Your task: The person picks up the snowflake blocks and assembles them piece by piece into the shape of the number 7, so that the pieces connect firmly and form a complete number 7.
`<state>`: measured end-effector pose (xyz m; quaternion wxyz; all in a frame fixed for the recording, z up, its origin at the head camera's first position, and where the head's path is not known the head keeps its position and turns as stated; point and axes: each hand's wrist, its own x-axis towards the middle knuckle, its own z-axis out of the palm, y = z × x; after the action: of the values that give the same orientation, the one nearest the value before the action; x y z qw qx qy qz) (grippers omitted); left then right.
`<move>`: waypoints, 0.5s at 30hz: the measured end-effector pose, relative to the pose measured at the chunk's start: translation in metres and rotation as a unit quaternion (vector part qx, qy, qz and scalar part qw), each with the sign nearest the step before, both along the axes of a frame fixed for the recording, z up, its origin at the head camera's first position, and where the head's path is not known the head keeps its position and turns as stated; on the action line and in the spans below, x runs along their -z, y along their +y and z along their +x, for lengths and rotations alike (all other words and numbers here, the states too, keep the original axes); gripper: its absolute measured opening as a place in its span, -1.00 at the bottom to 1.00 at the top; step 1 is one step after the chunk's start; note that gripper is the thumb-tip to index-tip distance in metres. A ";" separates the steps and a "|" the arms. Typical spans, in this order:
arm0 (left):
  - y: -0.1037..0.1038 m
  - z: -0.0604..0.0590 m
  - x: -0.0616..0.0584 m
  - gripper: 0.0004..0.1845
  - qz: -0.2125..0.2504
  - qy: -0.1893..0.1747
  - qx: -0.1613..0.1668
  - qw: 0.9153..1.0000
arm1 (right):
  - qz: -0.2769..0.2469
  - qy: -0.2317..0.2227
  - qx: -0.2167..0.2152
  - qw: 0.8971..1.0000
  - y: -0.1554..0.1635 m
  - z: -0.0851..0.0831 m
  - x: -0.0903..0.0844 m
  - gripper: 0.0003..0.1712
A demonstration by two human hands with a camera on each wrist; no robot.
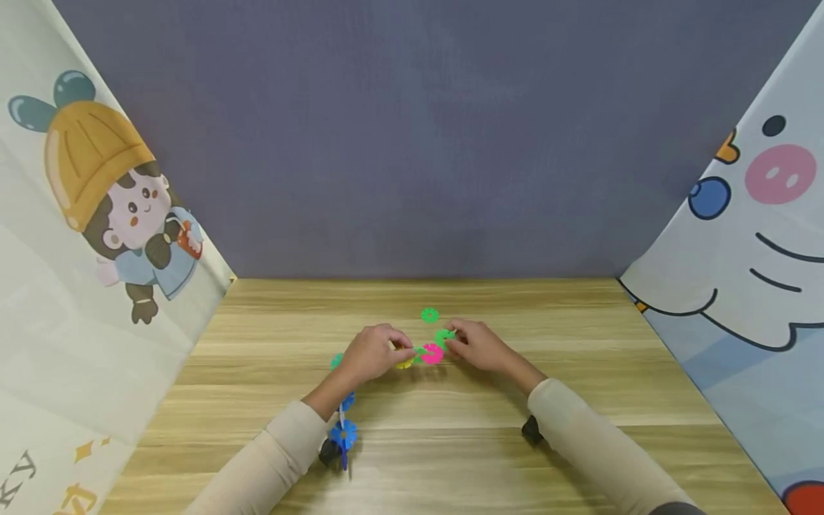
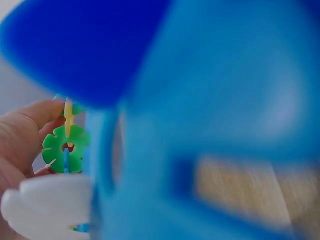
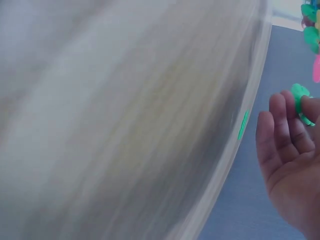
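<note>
A chain of notched, flower-shaped plastic discs hangs from my left hand [image 1: 373,350], which pinches it near the yellow disc [image 1: 405,363]. A pink disc [image 1: 432,353] is at the chain's right end. Blue discs [image 1: 344,433] dangle below the left wrist; one fills much of the left wrist view, beside a white disc [image 2: 50,202] and a green disc [image 2: 77,145]. Between thumb and index finger, my right hand [image 1: 479,345] pinches a single green disc [image 1: 444,335] close to the pink one. Whether those two touch, I cannot tell.
Beyond the hands, a loose green disc [image 1: 430,315] lies on the wooden table [image 1: 547,307]. A grey-blue panel [image 1: 412,143] rises at the table's far edge. Printed cartoon sheets stand along the left and right sides.
</note>
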<state>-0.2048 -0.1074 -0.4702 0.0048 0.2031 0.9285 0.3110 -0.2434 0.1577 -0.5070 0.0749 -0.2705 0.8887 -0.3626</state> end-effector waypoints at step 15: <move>-0.001 0.001 -0.003 -0.91 0.006 0.003 -0.017 1.000 | -0.006 0.076 -0.023 0.997 0.011 0.019 0.000 -0.96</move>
<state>-0.2041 -0.1084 -0.4671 -0.0043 0.1880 0.9300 0.3159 -0.2243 0.1683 -0.5073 0.0142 -0.3176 0.8834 -0.3444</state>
